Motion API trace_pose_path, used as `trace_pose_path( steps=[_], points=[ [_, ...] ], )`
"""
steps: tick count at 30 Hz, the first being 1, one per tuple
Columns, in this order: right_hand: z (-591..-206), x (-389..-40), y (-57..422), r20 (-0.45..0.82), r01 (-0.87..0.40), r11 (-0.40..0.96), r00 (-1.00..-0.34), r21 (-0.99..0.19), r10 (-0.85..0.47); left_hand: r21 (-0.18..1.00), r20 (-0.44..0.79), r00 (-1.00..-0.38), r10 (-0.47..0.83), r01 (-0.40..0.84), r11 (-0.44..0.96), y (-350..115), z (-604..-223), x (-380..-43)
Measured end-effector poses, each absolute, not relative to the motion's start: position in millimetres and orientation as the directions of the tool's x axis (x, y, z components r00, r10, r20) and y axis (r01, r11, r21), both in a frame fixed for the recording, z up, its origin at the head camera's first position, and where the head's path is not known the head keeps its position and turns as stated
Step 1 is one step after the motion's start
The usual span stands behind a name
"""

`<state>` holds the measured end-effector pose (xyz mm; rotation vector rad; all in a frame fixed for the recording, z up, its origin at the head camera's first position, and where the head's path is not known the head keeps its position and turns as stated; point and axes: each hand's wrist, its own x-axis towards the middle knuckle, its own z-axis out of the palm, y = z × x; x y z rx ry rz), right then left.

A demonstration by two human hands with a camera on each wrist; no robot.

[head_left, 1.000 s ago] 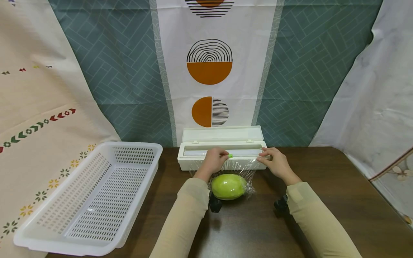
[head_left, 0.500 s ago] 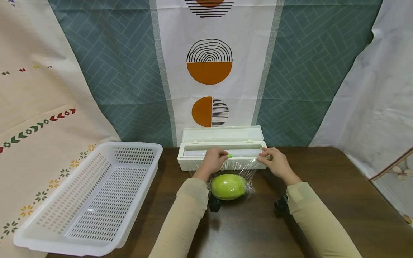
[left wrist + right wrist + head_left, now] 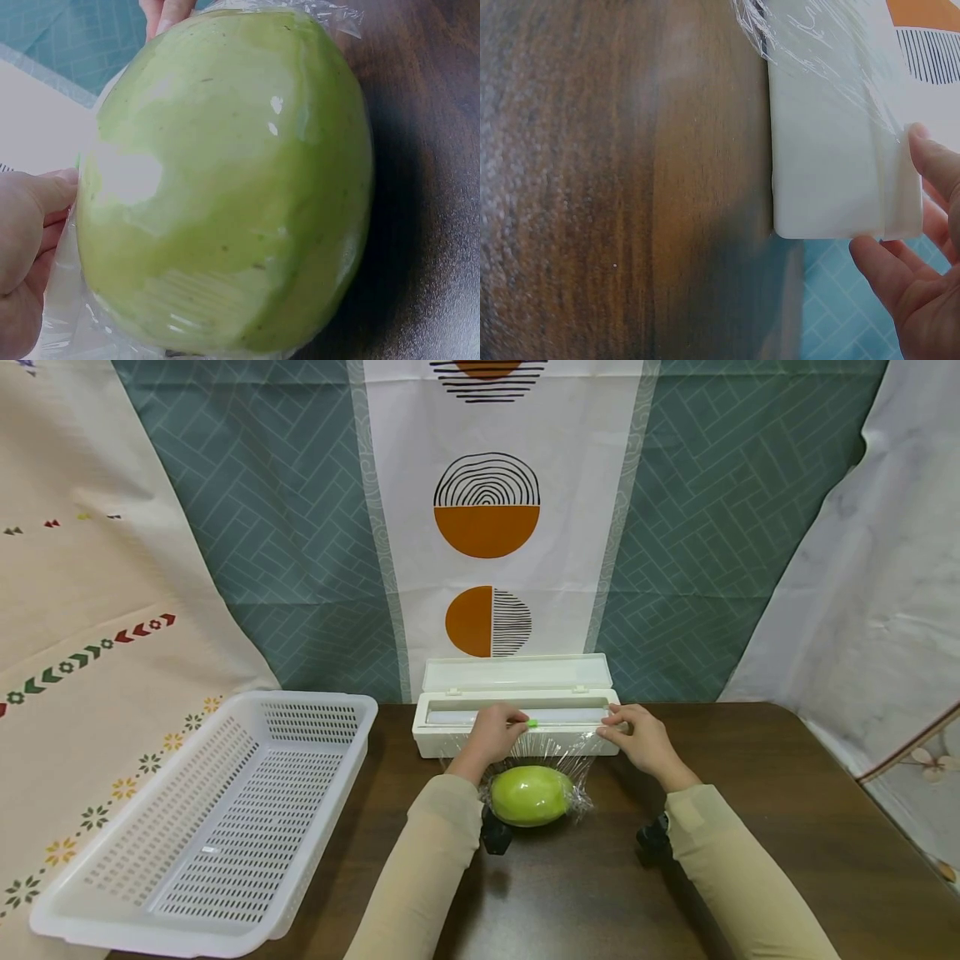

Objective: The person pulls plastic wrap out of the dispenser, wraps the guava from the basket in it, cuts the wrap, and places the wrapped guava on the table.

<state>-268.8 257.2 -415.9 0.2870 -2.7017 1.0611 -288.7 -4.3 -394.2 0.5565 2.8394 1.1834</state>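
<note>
A white cling film dispenser stands lid up at the back of the table, with a roll of film inside. My left hand pinches the small green slider on its front rail. At the box's right end, my right hand grips the corner, fingertips at the top edge and end wall in the right wrist view. Clear cling film runs in creases from the rail down to an oval green fruit. The fruit lies wrapped in film before the box, under my left wrist, and fills the left wrist view.
To the left stands a large white perforated plastic basket, its long side angled along the table. A patterned cloth hangs right behind the dispenser. The dark wooden table extends toward me and to the right.
My left hand has slid the green slider very slightly to the left along the rail. The right hand, the box and the fruit have stayed in place.
</note>
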Motion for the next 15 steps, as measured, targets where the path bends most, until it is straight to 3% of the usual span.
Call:
trace_pose_path(
  steps=[15],
  points=[
    [-415.5, -268.5, 256.3, 0.278, -0.258, 0.721, -0.956, -0.643, -0.094, 0.688, 0.132, -0.930, 0.342, 0.335, 0.644, -7.2, -396.2, -290.2]
  ],
)
